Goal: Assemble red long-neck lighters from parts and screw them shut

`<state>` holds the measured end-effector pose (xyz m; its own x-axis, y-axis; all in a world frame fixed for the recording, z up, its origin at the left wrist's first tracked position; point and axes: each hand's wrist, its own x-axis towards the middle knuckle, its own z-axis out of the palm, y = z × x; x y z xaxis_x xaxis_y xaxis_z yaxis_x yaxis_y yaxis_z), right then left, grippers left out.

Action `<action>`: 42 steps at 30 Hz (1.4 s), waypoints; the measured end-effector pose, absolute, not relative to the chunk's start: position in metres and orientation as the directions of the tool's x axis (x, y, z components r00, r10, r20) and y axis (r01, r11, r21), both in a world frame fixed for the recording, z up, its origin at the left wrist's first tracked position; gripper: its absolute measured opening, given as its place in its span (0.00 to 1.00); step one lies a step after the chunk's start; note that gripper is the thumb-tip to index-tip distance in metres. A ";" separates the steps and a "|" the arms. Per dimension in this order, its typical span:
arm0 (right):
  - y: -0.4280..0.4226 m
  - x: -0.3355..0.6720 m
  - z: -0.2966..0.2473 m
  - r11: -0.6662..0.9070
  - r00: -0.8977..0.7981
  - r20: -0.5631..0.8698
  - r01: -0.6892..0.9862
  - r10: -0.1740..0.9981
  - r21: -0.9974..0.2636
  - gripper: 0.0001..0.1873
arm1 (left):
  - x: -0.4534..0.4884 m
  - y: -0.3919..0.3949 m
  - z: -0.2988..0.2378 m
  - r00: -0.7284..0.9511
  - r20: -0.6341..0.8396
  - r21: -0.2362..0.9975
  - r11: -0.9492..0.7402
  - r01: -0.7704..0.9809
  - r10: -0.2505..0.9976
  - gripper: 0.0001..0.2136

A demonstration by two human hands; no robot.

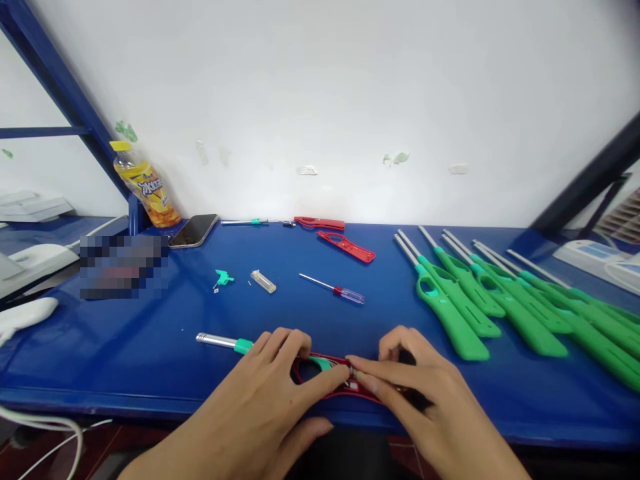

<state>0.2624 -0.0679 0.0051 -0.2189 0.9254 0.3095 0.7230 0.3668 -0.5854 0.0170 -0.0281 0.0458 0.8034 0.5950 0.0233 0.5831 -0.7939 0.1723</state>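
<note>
Near the front edge of the table lies an opened long-nosed lighter [370, 395], with a red half-shell handle, a teal trigger and a metal tube [215, 340] pointing left. My left hand [280, 393] grips it from above, its thumb pressing inside the handle shell. My right hand [425, 380] pinches at the middle of the shell with thumb and forefinger. A small metallic part shows at those fingertips, too covered to name. Beyond my hands lie a screwdriver [345, 293] with a clear purple handle, a small clear fuel tank [263, 281] and a loose teal trigger piece [224, 277].
Several green lighters [450, 320] lie at the right. By the wall are red half-shells [346, 246], a metal lighter tube [240, 222], a phone [194, 231] and a drink bottle [149, 190]. A blurred-out object [123, 267] lies at the left.
</note>
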 end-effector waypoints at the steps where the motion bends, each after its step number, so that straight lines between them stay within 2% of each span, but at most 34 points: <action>1: -0.068 0.263 0.005 0.368 -0.219 0.311 0.725 0.925 -0.583 0.15 | 0.017 -0.028 0.046 0.804 0.020 0.173 -0.794 0.583 0.594 0.27; 14: -0.068 0.264 0.002 0.375 -0.207 0.345 0.749 0.915 -0.546 0.17 | 0.016 -0.026 0.044 0.803 0.033 0.196 -0.792 0.579 0.595 0.26; 17: -0.068 0.268 -0.002 0.339 -0.132 0.372 0.745 0.919 -0.574 0.18 | 0.015 -0.026 0.043 0.808 0.042 0.189 -0.799 0.572 0.588 0.26; 22: -0.067 0.270 -0.006 0.295 0.002 0.437 0.736 0.899 -0.610 0.15 | 0.016 -0.025 0.043 0.814 0.046 0.176 -0.807 0.563 0.578 0.26; 28: -0.065 0.263 -0.004 0.165 0.203 0.410 0.693 0.889 -0.702 0.12 | 0.016 -0.025 0.044 0.809 0.080 0.165 -0.808 0.565 0.582 0.26; 35: -0.065 0.259 -0.009 0.207 0.113 0.436 0.756 0.893 -0.621 0.08 | 0.014 -0.024 0.043 0.811 0.083 0.175 -0.810 0.560 0.579 0.26; 42: -0.063 0.256 -0.010 0.277 0.062 0.522 0.792 0.851 -0.545 0.10 | 0.014 -0.025 0.040 0.806 0.065 0.189 -0.801 0.568 0.588 0.28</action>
